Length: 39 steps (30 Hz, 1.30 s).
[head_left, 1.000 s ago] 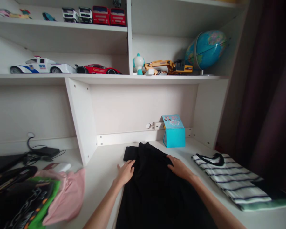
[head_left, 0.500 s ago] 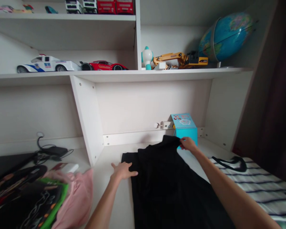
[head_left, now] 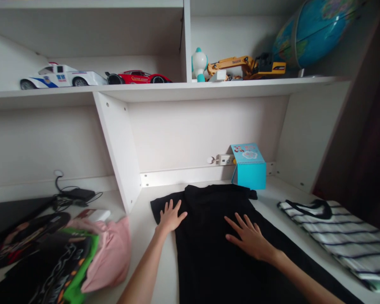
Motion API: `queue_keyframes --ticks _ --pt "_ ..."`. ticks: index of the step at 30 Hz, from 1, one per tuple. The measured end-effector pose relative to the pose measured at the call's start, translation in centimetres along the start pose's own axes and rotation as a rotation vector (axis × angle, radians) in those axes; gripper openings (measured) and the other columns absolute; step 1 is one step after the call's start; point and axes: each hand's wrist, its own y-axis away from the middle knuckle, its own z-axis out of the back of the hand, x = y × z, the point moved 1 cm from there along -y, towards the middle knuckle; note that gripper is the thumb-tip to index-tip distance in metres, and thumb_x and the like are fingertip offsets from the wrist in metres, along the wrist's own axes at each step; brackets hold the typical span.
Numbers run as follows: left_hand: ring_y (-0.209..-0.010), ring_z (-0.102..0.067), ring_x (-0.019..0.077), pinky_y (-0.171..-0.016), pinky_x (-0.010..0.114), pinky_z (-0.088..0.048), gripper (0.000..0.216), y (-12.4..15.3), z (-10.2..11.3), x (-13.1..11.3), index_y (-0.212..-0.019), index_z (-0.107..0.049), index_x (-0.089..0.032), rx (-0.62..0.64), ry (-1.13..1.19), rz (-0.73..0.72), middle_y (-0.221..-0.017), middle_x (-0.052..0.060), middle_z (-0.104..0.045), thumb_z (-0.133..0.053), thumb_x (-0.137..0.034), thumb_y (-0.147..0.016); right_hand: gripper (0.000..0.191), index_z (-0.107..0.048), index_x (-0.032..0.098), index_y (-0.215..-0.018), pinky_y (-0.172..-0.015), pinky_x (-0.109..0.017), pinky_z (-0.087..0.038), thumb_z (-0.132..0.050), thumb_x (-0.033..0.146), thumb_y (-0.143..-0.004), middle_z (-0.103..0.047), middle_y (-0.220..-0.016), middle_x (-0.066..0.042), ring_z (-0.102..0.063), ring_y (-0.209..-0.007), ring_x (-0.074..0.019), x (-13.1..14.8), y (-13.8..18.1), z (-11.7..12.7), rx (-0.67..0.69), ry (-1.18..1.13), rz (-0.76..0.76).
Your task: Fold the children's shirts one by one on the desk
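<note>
A black short-sleeved shirt (head_left: 205,249) lies spread on the white desk, its collar end toward the back wall. My left hand (head_left: 170,217) rests with spread fingers on the shirt's left sleeve and edge. Over the right side of its chest, my right hand (head_left: 251,238) is flat with fingers apart, holding nothing. The right sleeve is bunched near the blue desk calendar (head_left: 251,175). The shirt's lower part runs out of view at the bottom.
A folded striped shirt (head_left: 342,236) lies to the right. At left are a pink garment (head_left: 110,253), dark clothes (head_left: 50,270) and a black adapter (head_left: 79,194) with cables. A power socket (head_left: 225,159) is behind. The shelf above bears toy cars (head_left: 139,77), a toy excavator (head_left: 247,66) and a globe (head_left: 313,36).
My right hand has let go of the shirt's right sleeve and come down onto its chest. The raised sleeve now lies on the desk. The view has tilted slightly down.
</note>
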Motion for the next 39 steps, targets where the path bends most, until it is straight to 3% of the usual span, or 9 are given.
queue_keyframes --ticks 6,9,13,17,23,27,30,34,39 --pt "-0.133 0.001 0.0385 -0.101 0.059 -0.009 0.087 0.2 0.2 0.7 -0.141 -0.015 -0.028 0.168 0.025 0.047 -0.149 0.011 -0.004 -0.029 -0.077 -0.07 0.071 -0.019 0.036 -0.139 -0.101 -0.058 -0.021 -0.03 0.071 -0.079 -0.015 -0.147 -0.009 -0.002 -0.131 -0.0373 -0.1 4.5 -0.8 0.039 0.058 -0.148" --pt "-0.133 -0.006 0.041 -0.1 0.062 -0.012 0.087 0.5 1.5 0.2 -0.14 -0.022 -0.026 0.232 0.019 0.058 -0.148 0.014 -0.01 -0.038 -0.074 -0.07 0.068 -0.028 0.034 -0.137 -0.097 -0.054 -0.031 -0.031 0.07 -0.079 -0.028 -0.143 -0.01 -0.02 -0.129 -0.0378 -0.3 5.1 0.6 0.087 0.023 -0.107" --pt "-0.134 -0.002 0.0368 -0.1 0.062 -0.012 0.069 0.7 1.3 -1.8 -0.139 -0.026 -0.025 0.05 -0.009 -0.059 -0.148 0.013 -0.012 -0.026 -0.064 -0.082 0.052 -0.046 0.017 -0.129 -0.098 -0.042 -0.037 -0.03 0.047 -0.09 -0.05 -0.128 -0.013 -0.046 -0.118 -0.0277 -2.0 0.6 3.6 -0.056 0.041 -0.019" --pt "-0.135 0.001 0.0344 -0.1 0.063 -0.01 0.064 1.0 -0.7 -3.1 -0.139 -0.023 -0.032 -0.047 -0.004 -0.148 -0.149 0.007 -0.011 -0.018 -0.064 -0.084 0.045 -0.045 0.008 -0.129 -0.102 -0.039 -0.03 -0.03 0.026 -0.09 -0.038 -0.137 -0.017 -0.031 -0.128 -0.025 -3.0 -5.6 3.4 -0.118 0.086 -0.038" --pt "-0.132 -0.007 0.0419 -0.094 0.07 -0.009 0.074 0.2 -0.7 -1.5 -0.138 -0.026 -0.032 0.1 0.017 -0.046 -0.148 0.007 -0.015 -0.022 -0.073 -0.076 0.054 -0.031 0.03 -0.137 -0.1 -0.054 -0.024 -0.032 0.052 -0.088 -0.027 -0.145 -0.005 -0.018 -0.132 -0.0327 -3.1 -9.4 -0.5 -0.022 0.067 -0.11" --pt "-0.133 -0.008 0.0403 -0.092 0.072 -0.01 0.066 -0.9 -0.2 1.0 -0.138 -0.025 -0.033 0.047 0.029 0.138 -0.148 0.007 -0.013 -0.021 -0.066 -0.081 0.063 -0.027 0.025 -0.139 -0.097 -0.059 -0.022 -0.024 0.06 -0.087 -0.023 -0.145 -0.014 -0.015 -0.132 -0.037 -3.2 -10.6 -0.2 0.009 0.037 -0.191" --pt "-0.134 -0.006 0.0382 -0.092 0.072 -0.008 0.062 -1.5 -0.2 2.4 -0.138 -0.026 -0.035 0.003 0.051 0.156 -0.148 0.006 -0.015 -0.021 -0.063 -0.083 0.069 -0.029 0.019 -0.139 -0.097 -0.062 -0.014 -0.024 0.062 -0.086 -0.018 -0.146 -0.017 -0.009 -0.132 -0.0389 -0.6 -11.4 0.7 0.017 0.018 -0.134" --pt "-0.133 -0.01 0.0384 -0.093 0.071 -0.008 0.057 -1.9 0.3 3.5 -0.134 -0.035 -0.035 -0.003 0.048 0.145 -0.147 0.006 -0.022 -0.023 -0.06 -0.084 0.068 -0.021 0.03 -0.14 -0.104 -0.053 -0.005 -0.021 0.068 -0.084 -0.007 -0.15 -0.005 0.002 -0.135 -0.0279 6.3 -12.3 0.1 0.048 -0.029 0.113" --pt "-0.133 -0.01 0.0392 -0.091 0.072 -0.016 0.055 -1.5 1.4 5.9 -0.137 -0.032 -0.026 0.011 0.039 0.352 -0.147 0.011 -0.017 -0.026 -0.049 -0.087 0.071 -0.018 0.024 -0.142 -0.101 -0.059 -0.008 -0.016 0.067 -0.085 -0.009 -0.149 -0.01 -0.001 -0.134 -0.0329 11.8 -14.6 -2.1 0.136 -0.091 0.157"
